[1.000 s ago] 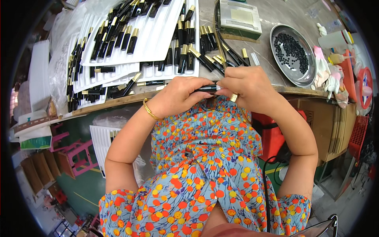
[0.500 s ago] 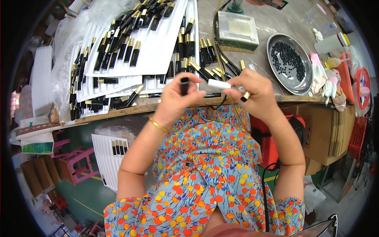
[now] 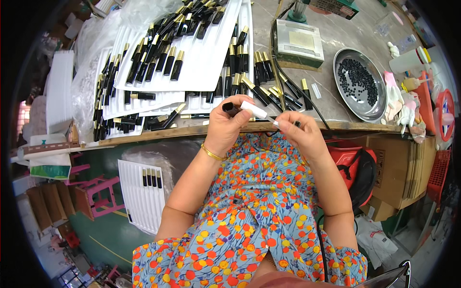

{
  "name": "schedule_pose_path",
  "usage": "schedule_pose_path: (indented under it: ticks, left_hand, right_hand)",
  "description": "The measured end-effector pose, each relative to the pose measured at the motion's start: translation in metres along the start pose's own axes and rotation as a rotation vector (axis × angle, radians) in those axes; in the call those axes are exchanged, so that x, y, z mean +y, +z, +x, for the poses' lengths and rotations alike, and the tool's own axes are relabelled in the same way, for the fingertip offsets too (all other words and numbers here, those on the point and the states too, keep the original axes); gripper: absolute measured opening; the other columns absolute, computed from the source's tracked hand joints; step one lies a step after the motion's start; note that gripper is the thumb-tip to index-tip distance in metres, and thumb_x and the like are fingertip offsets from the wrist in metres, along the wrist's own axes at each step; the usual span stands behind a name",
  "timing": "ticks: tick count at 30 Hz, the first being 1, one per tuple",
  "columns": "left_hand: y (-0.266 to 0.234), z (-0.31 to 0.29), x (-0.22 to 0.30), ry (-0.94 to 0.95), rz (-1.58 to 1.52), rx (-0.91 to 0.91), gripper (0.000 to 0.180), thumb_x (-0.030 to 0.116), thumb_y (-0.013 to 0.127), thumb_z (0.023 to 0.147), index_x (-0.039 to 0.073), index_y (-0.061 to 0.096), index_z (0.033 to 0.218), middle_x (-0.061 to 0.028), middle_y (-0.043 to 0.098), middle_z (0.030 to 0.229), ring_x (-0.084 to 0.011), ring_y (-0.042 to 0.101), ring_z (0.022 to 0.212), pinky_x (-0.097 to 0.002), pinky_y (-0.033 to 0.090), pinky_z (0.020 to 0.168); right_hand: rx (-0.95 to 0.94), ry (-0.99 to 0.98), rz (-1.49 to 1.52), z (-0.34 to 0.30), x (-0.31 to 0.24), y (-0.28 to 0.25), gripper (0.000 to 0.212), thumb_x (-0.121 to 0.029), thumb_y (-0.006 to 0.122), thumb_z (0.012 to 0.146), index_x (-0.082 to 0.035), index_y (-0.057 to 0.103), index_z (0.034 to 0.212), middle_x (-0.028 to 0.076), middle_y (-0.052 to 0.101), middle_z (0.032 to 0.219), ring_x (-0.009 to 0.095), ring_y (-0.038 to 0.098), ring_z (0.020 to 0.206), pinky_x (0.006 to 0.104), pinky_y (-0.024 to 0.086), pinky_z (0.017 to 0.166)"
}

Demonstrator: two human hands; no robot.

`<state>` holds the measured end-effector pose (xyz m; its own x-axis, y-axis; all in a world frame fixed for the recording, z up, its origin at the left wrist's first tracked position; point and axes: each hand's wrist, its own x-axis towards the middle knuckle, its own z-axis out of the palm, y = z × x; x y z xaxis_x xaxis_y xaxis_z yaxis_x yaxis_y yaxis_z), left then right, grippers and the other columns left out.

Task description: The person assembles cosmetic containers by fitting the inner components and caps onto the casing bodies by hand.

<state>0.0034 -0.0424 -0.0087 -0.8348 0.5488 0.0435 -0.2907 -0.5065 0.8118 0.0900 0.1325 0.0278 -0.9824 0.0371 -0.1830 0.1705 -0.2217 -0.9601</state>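
My left hand (image 3: 224, 126) is closed round a black tube (image 3: 228, 107) and, between thumb and fingers, a short white cylinder (image 3: 254, 111) pointing to the right. Just off the cylinder's right end, the fingertips of my right hand (image 3: 303, 133) pinch a small whitish piece (image 3: 275, 123). A small dark piece (image 3: 297, 124) also shows among the right fingers; its kind is hard to make out. Both hands are above the table's front edge. Behind them lie loose black tubes with gold tops (image 3: 257, 91), beside white ribbed trays (image 3: 192, 79) bearing many more.
A round metal dish (image 3: 340, 91) of small black pieces stands right. A grey box-like device (image 3: 300, 41) and cables (image 3: 274, 53) are further back. Gloves (image 3: 406, 108) hang at the far right edge. Below left are a tray (image 3: 144, 204) and a pink stool (image 3: 103, 197).
The white cylinder has passed from my right hand into my left, beside the black tube. My right hand has come lower and now pinches a small piece at its end. The view has shifted slightly.
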Motion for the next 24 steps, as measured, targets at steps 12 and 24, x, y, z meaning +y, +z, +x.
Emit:
schedule_pose_path:
  ticks: [12, 24]
  left_hand:
    - [-0.01, -0.001, -0.002, -0.022, 0.203, -0.015, 0.019, 0.008, 0.06, 0.082, -0.001, 0.055, 0.097, -0.0087, 0.061, 0.088, -0.0031, 0.044, 0.06, -0.0164, 0.036, 0.052]
    - [-0.014, 0.004, -0.005, 0.022, 0.263, -0.063, 0.019, 0.01, 0.06, 0.081, -0.001, 0.054, 0.096, -0.0111, 0.059, 0.09, -0.0047, 0.046, 0.065, -0.0168, 0.034, 0.053]
  right_hand:
    - [-0.005, 0.205, 0.299, -0.002, 0.028, 0.006, 0.016, -0.017, 0.061, 0.081, -0.002, 0.057, 0.08, -0.007, 0.042, 0.051, 0.001, 0.027, 0.04, 0.0186, 0.018, 0.038]
    - [-0.021, 0.215, 0.361, 0.002, 0.042, 0.01, 0.015, -0.016, 0.06, 0.083, -0.003, 0.054, 0.086, -0.006, 0.044, 0.058, 0.001, 0.031, 0.043, 0.0182, 0.022, 0.039]
